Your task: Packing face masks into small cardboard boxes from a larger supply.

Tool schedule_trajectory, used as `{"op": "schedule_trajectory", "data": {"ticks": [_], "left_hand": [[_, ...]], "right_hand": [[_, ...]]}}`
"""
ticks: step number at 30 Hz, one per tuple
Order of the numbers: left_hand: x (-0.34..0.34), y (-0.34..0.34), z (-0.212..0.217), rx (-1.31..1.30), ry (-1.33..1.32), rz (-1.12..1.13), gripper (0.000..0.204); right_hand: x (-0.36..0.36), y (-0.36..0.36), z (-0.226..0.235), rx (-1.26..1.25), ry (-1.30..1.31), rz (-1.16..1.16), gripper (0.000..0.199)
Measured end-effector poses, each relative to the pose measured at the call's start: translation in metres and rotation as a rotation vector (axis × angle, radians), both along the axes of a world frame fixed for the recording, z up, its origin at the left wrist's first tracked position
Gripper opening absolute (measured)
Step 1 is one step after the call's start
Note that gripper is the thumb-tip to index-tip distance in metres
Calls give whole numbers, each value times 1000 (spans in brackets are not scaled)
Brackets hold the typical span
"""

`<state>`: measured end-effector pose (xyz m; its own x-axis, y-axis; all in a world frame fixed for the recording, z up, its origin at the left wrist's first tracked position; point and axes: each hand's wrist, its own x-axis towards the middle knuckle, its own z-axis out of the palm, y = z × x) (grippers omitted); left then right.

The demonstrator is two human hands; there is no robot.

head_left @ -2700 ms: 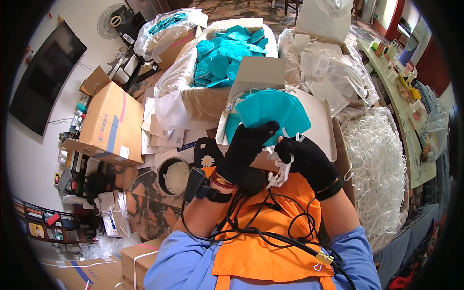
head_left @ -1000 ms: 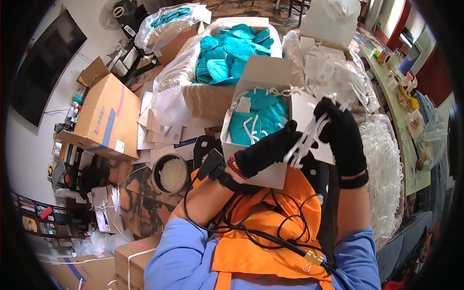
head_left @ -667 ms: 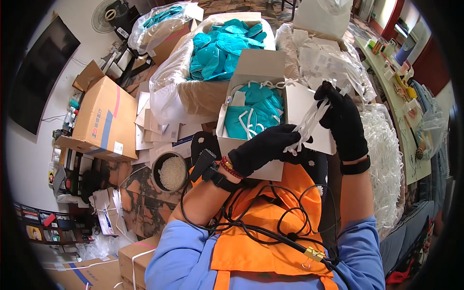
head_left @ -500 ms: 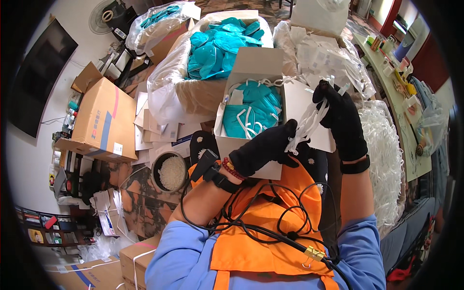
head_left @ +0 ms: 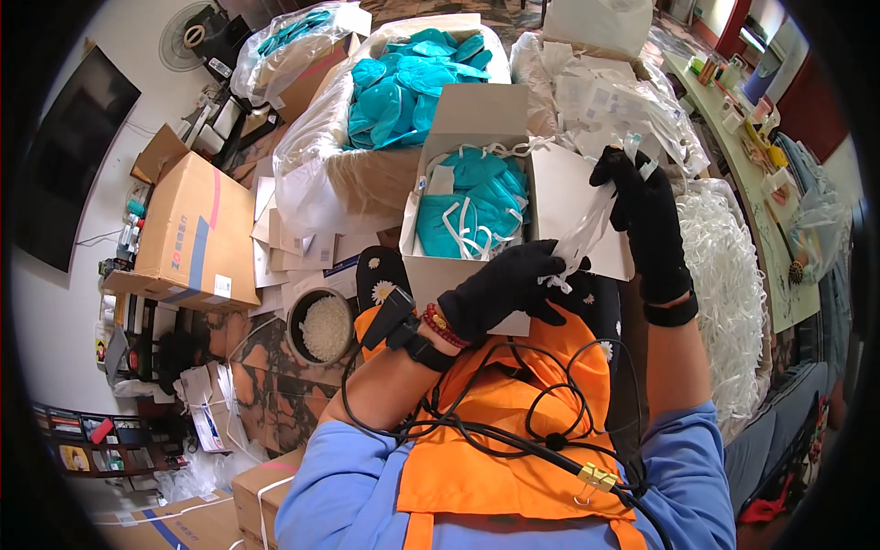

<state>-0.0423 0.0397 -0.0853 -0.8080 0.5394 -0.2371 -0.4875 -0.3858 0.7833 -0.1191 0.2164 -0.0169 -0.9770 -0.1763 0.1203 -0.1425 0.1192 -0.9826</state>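
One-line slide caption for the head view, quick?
Gloved left hand and right hand stretch white straps over an open white box of teal masks.

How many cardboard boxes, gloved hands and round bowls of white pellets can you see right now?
Brown cardboard boxes: 4 (closed carton, open carton of teal masks, floor boxes and)
White mask box: 1
Black-gloved hands: 2, left hand, right hand
Bowl of white pellets: 1
Total: 8

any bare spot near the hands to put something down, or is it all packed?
Mostly packed. The white box on the lap is full of teal masks; only its right flap is bare. Some floor shows between the round bowl and the lower cartons. The shredded white strips crowd the right side.
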Motion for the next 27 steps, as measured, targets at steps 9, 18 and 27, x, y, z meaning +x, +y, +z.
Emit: {"op": "schedule_trajectory", "data": {"ticks": [9, 18, 27], "left_hand": [[-2, 2, -3, 194, -7, 96, 35], [3, -3, -21, -66, 44, 60, 30], [3, -7, -19, -279, 128, 21, 24]], "right_hand": [[5, 2, 15, 10, -10, 61, 22], [-4, 14, -13, -57, 112, 48, 25], [0, 11, -4, -91, -20, 45, 25]]}}
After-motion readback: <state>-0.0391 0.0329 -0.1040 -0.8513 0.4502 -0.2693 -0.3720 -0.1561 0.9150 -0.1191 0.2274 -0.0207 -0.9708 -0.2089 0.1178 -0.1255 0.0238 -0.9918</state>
